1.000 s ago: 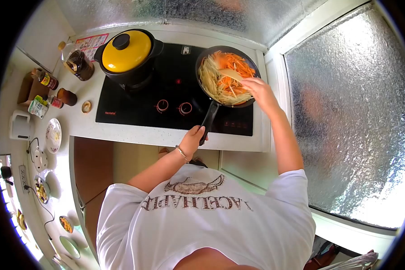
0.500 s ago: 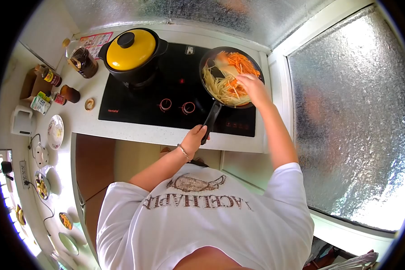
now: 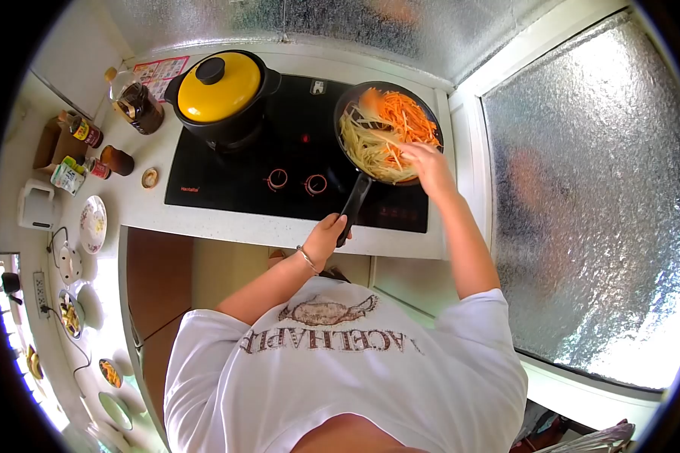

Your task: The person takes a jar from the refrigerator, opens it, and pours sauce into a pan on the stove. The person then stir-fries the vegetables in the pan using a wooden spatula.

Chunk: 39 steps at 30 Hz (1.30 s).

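The round dark frying pan (image 3: 351,96) lies beyond my left hand (image 3: 329,232), clenched round its handle (image 3: 356,198); my right hand (image 3: 428,166) clasps a tan spatula (image 3: 385,137). Glossy black cooktop (image 3: 227,177) beneath, frosted window (image 3: 582,204) beside.

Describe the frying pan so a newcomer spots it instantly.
Find the black cooktop. At its right side is the frying pan, its handle in the person's left hand. Unlike the yellow-lidded pot, it's uncovered, showing orange and pale shreds.
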Tool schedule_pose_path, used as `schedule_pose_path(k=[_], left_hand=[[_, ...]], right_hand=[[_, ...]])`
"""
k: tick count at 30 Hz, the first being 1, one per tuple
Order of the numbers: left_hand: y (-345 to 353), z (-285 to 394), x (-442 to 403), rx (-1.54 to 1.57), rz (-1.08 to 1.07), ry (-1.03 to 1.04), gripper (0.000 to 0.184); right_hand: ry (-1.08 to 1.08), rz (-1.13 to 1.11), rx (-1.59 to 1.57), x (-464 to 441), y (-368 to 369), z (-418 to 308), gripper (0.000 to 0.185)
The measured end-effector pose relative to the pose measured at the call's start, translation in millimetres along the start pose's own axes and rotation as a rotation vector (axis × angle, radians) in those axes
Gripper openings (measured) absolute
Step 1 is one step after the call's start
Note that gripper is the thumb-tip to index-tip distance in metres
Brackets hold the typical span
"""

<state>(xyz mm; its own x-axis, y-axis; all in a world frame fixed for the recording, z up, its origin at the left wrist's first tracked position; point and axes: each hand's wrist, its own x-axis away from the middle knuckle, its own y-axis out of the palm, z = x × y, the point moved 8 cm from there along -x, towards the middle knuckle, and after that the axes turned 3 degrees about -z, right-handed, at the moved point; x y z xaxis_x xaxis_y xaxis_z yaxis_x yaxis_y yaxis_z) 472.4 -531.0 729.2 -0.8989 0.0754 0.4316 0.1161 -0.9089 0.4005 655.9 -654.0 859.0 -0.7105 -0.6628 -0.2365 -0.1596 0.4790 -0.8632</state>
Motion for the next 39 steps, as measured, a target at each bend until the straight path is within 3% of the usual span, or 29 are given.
schedule_pose_path(k=[7,10,13,18,21,23,25,31,35,37,39], left_hand=[[-0.6,-0.9,-1.5,-0.014,-0.018,0.009,0.026],[-0.9,-1.5,-2.0,-0.016,-0.018,0.002,0.027],[-0.6,-4.0,-3.0,-0.002,-0.021,0.000,0.027],[-0.8,-2.3,-3.1,-0.012,-0.030,0.010,0.026],[-0.2,-0.3,0.0,-0.023,-0.022,0.011,0.027],[-0.5,1.8,-1.1,-0.014,-0.001,0.005,0.027],[-0.2,0.9,0.3,-0.008,0.002,0.006,0.027],[1.0,1.4,0.0,-0.025,-0.020,0.000,0.028],[1.8,1.6,0.1,-0.008,-0.001,-0.005,0.028],[1.1,-0.5,-1.3,-0.009,-0.011,-0.004,0.028],[1.2,1.6,-0.5,-0.019,-0.008,-0.001,0.028]], right_hand=[[0.095,0.200,-0.030,-35.4,-14.0,32.1,0.020],[-0.061,0.079,0.026,-26.3,13.4,5.3,0.020],[-0.030,-0.077,0.002,-6.2,-7.9,-26.4,0.020],[-0.054,-0.124,-0.042,-2.7,-23.3,-31.6,0.019],[-0.024,-0.014,0.131,-15.0,-17.3,-8.2,0.018],[0.156,0.163,-0.065,-21.8,-40.6,8.0,0.018],[0.138,0.222,-0.065,-32.2,-38.9,10.5,0.018],[-0.063,0.048,-0.037,-25.4,9.3,-16.9,0.021],[-0.070,-0.094,-0.043,-3.7,-31.7,-45.6,0.019],[0.092,-0.150,-0.196,-0.9,-46.6,-47.0,0.018],[0.020,-0.179,-0.188,-4.5,-31.7,-48.3,0.017]])
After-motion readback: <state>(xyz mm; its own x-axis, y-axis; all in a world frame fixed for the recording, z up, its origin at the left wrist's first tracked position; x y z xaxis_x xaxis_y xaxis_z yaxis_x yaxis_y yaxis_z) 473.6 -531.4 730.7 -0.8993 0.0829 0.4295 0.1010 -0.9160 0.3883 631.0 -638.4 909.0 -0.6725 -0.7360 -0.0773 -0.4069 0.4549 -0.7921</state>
